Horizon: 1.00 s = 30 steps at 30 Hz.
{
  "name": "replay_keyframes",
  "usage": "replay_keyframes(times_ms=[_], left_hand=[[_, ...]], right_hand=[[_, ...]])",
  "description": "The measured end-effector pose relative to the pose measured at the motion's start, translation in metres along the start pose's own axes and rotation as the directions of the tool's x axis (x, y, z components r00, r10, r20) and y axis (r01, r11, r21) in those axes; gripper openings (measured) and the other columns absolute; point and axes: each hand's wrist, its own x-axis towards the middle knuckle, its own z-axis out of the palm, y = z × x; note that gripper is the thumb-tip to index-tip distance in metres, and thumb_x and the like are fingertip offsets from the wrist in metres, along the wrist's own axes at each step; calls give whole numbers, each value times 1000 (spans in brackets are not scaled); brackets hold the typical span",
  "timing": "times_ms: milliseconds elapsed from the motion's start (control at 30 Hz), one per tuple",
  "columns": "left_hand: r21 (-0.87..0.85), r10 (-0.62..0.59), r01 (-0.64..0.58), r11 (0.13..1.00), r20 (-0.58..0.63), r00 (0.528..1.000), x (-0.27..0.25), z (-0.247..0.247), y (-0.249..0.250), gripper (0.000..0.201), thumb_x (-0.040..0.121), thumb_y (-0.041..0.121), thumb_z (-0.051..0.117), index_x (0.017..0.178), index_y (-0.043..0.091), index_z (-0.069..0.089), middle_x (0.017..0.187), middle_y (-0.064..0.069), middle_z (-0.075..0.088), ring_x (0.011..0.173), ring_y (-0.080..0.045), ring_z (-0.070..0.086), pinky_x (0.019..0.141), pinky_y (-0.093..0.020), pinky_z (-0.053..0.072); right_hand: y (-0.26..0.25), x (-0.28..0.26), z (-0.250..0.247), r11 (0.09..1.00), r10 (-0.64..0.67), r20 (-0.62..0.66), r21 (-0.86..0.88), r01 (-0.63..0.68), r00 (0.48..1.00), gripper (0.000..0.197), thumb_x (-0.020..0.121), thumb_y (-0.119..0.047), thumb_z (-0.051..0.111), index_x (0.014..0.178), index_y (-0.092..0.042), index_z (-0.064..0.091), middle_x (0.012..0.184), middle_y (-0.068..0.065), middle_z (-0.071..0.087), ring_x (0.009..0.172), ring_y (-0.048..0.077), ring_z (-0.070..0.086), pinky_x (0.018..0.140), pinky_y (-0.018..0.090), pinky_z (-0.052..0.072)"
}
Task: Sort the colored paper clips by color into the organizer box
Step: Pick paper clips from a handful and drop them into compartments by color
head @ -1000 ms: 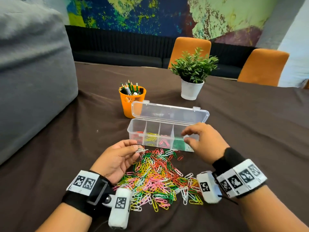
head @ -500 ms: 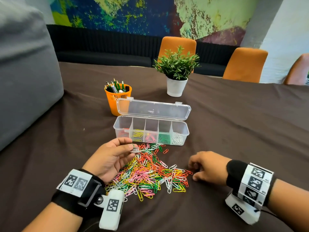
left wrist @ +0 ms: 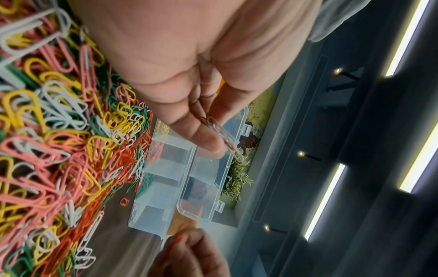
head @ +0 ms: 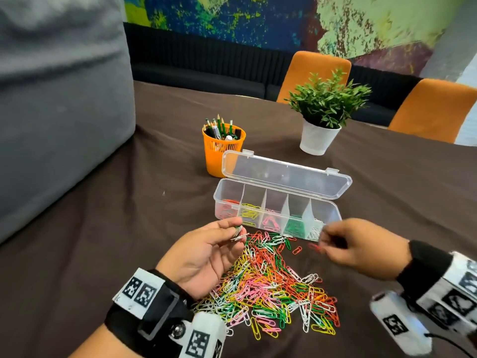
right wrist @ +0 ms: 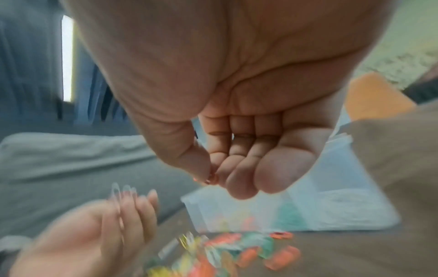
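A pile of mixed colored paper clips (head: 271, 288) lies on the brown tablecloth in front of me. Behind it stands the clear organizer box (head: 333, 215), lid open, with red, yellow, pink, green and white clips in separate compartments from left to right. My left hand (head: 233, 232), palm up at the pile's left edge, pinches a small bundle of white clips (head: 238, 232) between thumb and fingers; the white clips (left wrist: 222, 135) stick out past the fingertips. My right hand (head: 322, 241), blurred, hovers near the box's right front and pinches a red clip (right wrist: 212, 178).
An orange pencil cup (head: 222, 151) stands just behind the box's left end. A potted plant (head: 322, 120) sits further back right. A large grey cushion (head: 59, 112) fills the left side. Two orange chairs stand beyond the table's far edge.
My right hand has risen from the table at the pile's right and moved towards the box front, now pinching a red clip. The left hand still holds the white clips.
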Motion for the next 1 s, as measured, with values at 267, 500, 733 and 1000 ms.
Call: replay_keyframes(times_ms=[267,500,733,1000], left_hand=[[-48,33,-36,998,-60,998,2,-7,11,27,91,-5,52,115,-2,63,80,-16,66,61,-16,64,52,-20,56],[-94,121,-128,987,-78,990,1,-6,13,31,81,-5,61,112,-2,63,84,-16,67,66,-17,69,60,-20,59],[102,344,-330,938,-191,919,3,-9,11,19,86,-6,65,104,1,64,93,-18,64,75,-17,66,64,-23,60],[205,412,-388,899,-87,907,-3,1,3,25,72,-4,72,95,2,67,91,-17,70,75,-18,67,67,-22,60]], right_hand=[[-39,81,-21,778,-25,78,628,-30,997,12,93,-10,61,86,-1,63,73,10,63,62,15,61,54,23,50],[-81,143,-18,993,-110,-117,38,115,987,22,90,-36,67,81,-16,69,67,-1,70,59,9,62,66,28,53],[-109,110,4,978,-155,-106,124,167,982,35,85,-54,64,83,-21,73,69,2,69,64,14,65,66,36,55],[-102,69,41,535,34,-113,841,77,993,6,84,0,70,88,-4,71,65,11,67,58,16,64,54,27,54]])
